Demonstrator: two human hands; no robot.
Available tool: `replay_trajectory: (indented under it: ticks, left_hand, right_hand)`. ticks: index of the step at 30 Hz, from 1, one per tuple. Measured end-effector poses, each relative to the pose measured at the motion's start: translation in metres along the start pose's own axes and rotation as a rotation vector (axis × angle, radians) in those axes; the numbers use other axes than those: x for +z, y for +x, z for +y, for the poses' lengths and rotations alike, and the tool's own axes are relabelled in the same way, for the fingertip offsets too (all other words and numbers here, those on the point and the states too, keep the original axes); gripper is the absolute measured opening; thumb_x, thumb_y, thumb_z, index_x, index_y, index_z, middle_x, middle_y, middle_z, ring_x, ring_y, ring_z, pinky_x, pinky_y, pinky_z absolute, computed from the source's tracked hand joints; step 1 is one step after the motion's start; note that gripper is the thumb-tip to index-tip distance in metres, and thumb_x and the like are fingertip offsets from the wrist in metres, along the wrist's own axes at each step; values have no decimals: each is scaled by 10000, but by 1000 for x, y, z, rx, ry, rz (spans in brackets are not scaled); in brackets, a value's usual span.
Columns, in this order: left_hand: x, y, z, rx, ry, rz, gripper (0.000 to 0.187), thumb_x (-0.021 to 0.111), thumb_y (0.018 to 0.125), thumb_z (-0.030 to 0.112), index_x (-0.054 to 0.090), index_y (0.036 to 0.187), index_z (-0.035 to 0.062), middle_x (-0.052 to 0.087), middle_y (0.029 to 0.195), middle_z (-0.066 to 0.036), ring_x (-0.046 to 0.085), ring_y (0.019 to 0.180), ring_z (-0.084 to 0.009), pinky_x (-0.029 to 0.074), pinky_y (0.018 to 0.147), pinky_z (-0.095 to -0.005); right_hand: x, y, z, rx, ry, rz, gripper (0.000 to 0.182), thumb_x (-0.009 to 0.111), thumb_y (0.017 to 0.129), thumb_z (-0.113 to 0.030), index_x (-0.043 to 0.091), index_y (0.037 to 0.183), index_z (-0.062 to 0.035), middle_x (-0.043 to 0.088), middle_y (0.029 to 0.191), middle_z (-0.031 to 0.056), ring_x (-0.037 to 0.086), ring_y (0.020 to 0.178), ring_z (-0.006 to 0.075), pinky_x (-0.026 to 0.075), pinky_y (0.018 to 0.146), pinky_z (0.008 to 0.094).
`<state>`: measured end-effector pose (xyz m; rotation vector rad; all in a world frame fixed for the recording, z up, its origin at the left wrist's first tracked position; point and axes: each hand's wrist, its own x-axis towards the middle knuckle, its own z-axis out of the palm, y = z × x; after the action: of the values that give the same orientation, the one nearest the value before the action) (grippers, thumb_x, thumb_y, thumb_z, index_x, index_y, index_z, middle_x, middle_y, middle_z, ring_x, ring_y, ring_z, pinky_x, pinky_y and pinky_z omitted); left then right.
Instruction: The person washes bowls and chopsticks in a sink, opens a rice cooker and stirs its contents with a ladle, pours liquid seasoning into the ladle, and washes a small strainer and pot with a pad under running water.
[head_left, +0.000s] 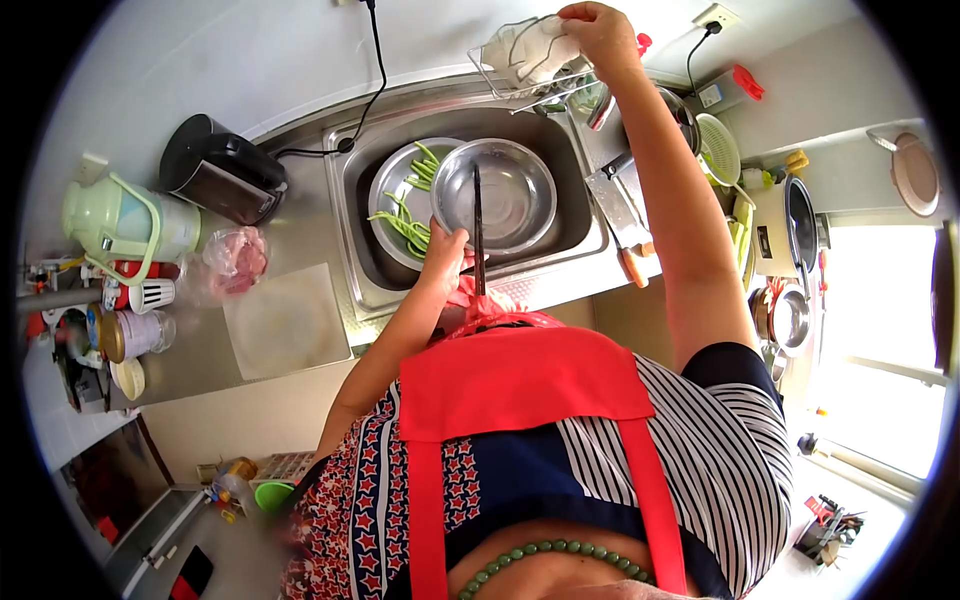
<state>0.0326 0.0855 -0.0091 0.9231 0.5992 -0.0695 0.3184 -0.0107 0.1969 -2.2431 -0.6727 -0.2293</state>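
Observation:
My left hand [446,254] grips the near-left rim of a shiny steel bowl [505,195] over the sink [352,215]. Partly under that bowl sits a second metal bowl [385,185] with green beans [408,228] in it. A dark faucet spout [479,230] crosses in front of the steel bowl. Raised at the top right, my right hand [600,35] has its fingers closed on a whitish cloth [530,50] at the wire rack [490,80] behind the sink.
Left of the sink are a black kettle [222,170], a light green thermos [130,220], a bag of pink meat [237,262] and a pale board [287,322]. At right lie a knife [628,262], a green strainer [717,150] and a cooker [780,225].

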Motion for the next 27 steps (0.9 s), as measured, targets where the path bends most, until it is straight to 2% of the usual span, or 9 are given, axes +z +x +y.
replay_trajectory:
  ticks: [6, 7, 10, 11, 13, 16, 20, 23, 27]
  left_hand:
    - [-6, 5, 3, -6, 25, -47, 530, 414, 772, 32, 187, 1248, 96, 492, 983, -171, 597, 634, -228, 565, 572, -389]
    - [-7, 9, -1, -8, 25, -35, 534, 415, 770, 29, 187, 1248, 93, 489, 997, -177, 601, 639, -234, 568, 565, -389]
    - [-2, 12, 0, -53, 60, -1, 499, 420, 782, 31, 260, 1235, 163, 507, 1040, -130, 612, 726, -246, 558, 607, -388]
    - [-2, 16, -5, -75, 68, -4, 499, 418, 782, 24, 262, 1235, 164, 514, 1033, -130, 614, 721, -247, 558, 601, -387]
    - [-2, 28, -18, -114, 84, -13, 501, 416, 783, 11, 265, 1235, 165, 528, 1019, -129, 616, 710, -250, 560, 588, -386]
    - [10, 45, -39, -220, 93, -4, 505, 406, 779, -29, 280, 1231, 157, 542, 1005, -133, 619, 720, -253, 562, 581, -388]
    - [20, 79, -84, -283, 14, 4, 593, 394, 751, -104, 315, 1235, 229, 532, 1021, -106, 606, 749, -252, 564, 597, -450]
    - [38, 97, -106, -329, 56, 135, 560, 416, 733, -117, 333, 1209, 167, 503, 1062, -119, 595, 766, -282, 553, 558, -464]
    - [58, 114, -124, -353, 155, 261, 548, 422, 726, -116, 343, 1190, 163, 493, 1078, -114, 575, 864, -287, 544, 602, -476]
  right_hand:
    - [-31, -56, -41, 192, 413, 32, 207, 582, 736, -80, 637, 915, 9, 651, 778, 74, 572, 642, 110, 448, 597, 227]
    - [-32, -67, -32, 236, 396, -23, 328, 608, 757, -117, 567, 1046, 32, 642, 813, 155, 605, 664, 209, 473, 618, 303]
    - [-18, -119, -19, 175, 367, 71, 203, 608, 746, -108, 670, 936, -76, 655, 779, 36, 595, 694, 100, 469, 659, 219]
    - [-3, -137, -3, 144, 377, 67, 198, 596, 764, -79, 661, 951, -64, 637, 783, 30, 574, 699, 87, 465, 647, 219]
    - [27, -178, 27, 160, 236, -36, 199, 608, 756, -46, 658, 948, -62, 650, 830, 55, 596, 733, 118, 480, 663, 246]
    - [67, -231, 78, 96, 71, -224, 170, 591, 730, -84, 659, 882, -49, 625, 850, 168, 613, 791, 319, 491, 707, 353]
    - [94, -273, 136, 134, -99, -573, 287, 593, 702, -131, 640, 969, -36, 612, 975, 193, 592, 920, 328, 472, 817, 366]
    - [110, -283, 174, 205, -193, -753, 396, 584, 693, -133, 593, 1078, -44, 598, 1024, 206, 577, 949, 342, 445, 870, 371]
    - [119, -284, 210, 226, -139, -782, 480, 567, 691, -120, 527, 1165, -54, 579, 1065, 215, 570, 960, 354, 442, 866, 392]
